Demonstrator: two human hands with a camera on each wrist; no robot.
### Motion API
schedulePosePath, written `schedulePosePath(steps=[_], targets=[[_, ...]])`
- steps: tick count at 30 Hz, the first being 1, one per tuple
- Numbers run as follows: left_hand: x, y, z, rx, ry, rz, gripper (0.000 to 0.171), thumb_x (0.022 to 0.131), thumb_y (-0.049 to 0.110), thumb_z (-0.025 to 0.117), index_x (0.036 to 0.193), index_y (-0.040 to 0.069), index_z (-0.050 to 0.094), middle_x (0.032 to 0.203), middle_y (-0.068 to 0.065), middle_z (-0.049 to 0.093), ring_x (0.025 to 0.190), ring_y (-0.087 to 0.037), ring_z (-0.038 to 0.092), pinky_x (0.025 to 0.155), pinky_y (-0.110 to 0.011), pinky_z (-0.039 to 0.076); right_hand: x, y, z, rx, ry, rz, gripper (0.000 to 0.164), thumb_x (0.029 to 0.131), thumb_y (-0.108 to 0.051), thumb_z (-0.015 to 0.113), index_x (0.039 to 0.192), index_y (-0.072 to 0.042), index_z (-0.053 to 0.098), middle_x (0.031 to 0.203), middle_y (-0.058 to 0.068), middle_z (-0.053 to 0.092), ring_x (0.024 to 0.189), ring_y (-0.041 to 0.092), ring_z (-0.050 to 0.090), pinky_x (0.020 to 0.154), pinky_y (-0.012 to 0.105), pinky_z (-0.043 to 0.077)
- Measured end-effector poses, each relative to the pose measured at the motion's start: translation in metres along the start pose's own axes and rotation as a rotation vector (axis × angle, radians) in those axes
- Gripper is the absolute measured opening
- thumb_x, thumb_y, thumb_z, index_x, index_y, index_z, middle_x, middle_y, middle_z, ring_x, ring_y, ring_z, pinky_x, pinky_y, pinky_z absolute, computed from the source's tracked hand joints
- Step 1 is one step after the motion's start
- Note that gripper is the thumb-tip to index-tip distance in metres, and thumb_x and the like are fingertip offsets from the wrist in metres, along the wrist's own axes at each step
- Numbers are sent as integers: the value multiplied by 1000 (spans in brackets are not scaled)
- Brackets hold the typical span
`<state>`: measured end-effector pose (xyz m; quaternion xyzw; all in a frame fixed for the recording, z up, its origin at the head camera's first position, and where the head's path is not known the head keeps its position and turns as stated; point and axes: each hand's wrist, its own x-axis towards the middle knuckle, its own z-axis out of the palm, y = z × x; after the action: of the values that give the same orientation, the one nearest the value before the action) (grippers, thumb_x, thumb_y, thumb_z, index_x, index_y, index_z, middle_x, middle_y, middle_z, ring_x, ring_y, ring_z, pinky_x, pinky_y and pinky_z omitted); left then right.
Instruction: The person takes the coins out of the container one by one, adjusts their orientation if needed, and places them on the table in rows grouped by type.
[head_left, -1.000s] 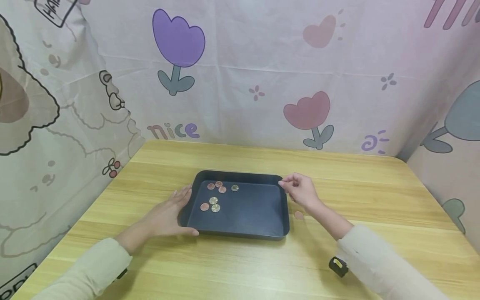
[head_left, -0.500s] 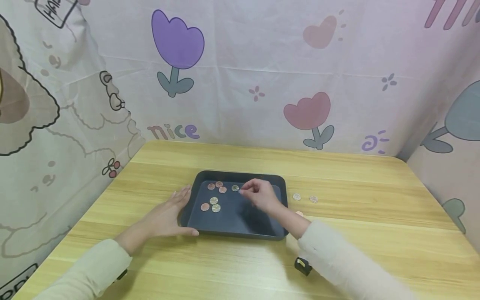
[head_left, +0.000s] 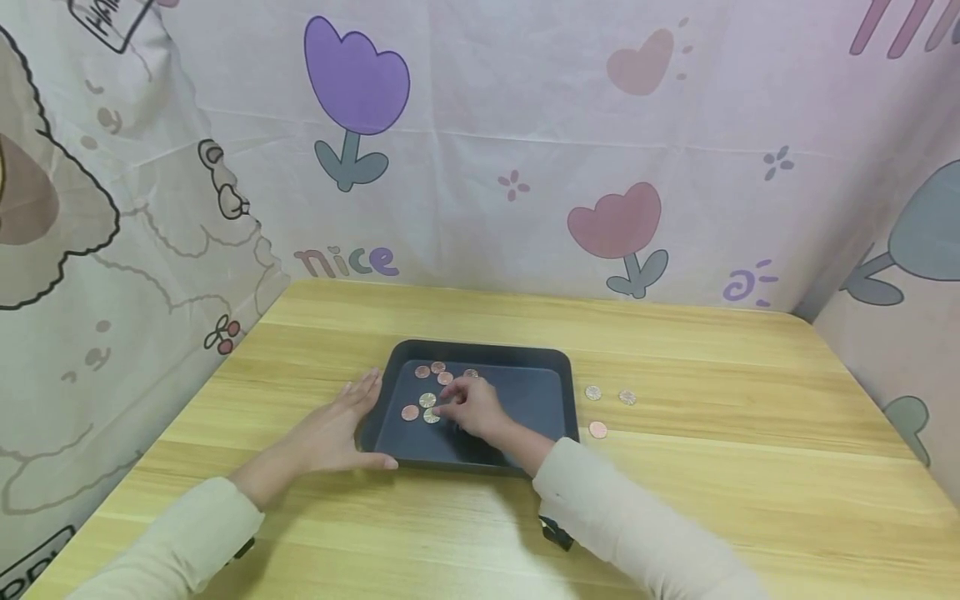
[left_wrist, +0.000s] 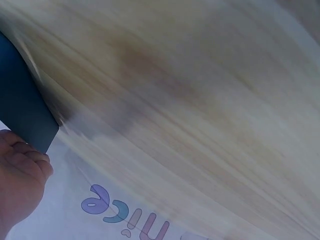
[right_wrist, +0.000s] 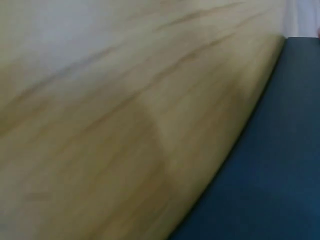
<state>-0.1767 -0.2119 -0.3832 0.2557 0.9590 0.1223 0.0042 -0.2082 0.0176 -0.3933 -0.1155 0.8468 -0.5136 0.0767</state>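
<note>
A dark, shallow baking tray (head_left: 517, 417) lies on the wooden table. My left hand (head_left: 333, 433) rests at its left side, fingers stretched along the rim and thumb at the front left corner; in the left wrist view the fingers (left_wrist: 25, 167) meet the tray wall (left_wrist: 22, 100). My right hand (head_left: 476, 410) reaches low into the tray. Its thumb tip overlaps the right edge of a gold-coloured coin (head_left: 430, 417), the forefinger bent above; I cannot tell whether it pinches a coin. Another gold-coloured coin (head_left: 427, 400) and a copper coin (head_left: 409, 412) lie close by.
Several coins, including a copper coin (head_left: 422, 372), lie near the tray's back left. Right of the tray, on the table (head_left: 720, 500), are two pale coins, one nearer (head_left: 592, 392) and one farther (head_left: 627, 397), and a copper coin (head_left: 597, 430). A printed cloth (head_left: 480, 225) hangs behind.
My right hand has moved left and forward-down from the tray's right rim to the coins at its left, uncovering the coins on the table. The left hand and tray have stayed put.
</note>
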Motion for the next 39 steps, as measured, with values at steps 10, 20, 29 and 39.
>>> schedulePosePath(steps=[10,20,29,39], targets=[[0,1,-1,-3,1,7,120,62,72,66,141,-10,26,152,-24,18,140,-40,21,114,-50,22,4,0,15,-140,24,38,15,73,-9,76,81,-1,66,55,-5,46,50,7,42,46,16,33],[0,1,-1,-12,0,5,120,63,70,67,141,-11,26,152,-25,19,139,-41,22,114,-50,23,2,-5,19,-339,28,32,15,75,-14,76,83,-5,67,63,-1,57,57,8,48,54,21,41],[1,0,0,-16,-2,2,120,62,72,66,141,-10,27,152,-24,19,139,-40,22,114,-50,23,4,-9,13,-386,-36,46,18,74,-11,77,73,-5,60,70,2,59,62,11,48,54,22,41],[1,-1,1,-10,4,1,121,62,73,65,141,-10,27,152,-24,19,140,-39,21,115,-50,22,-2,-5,0,-144,-1,82,17,83,-6,66,69,2,65,56,2,57,46,7,43,43,17,36]])
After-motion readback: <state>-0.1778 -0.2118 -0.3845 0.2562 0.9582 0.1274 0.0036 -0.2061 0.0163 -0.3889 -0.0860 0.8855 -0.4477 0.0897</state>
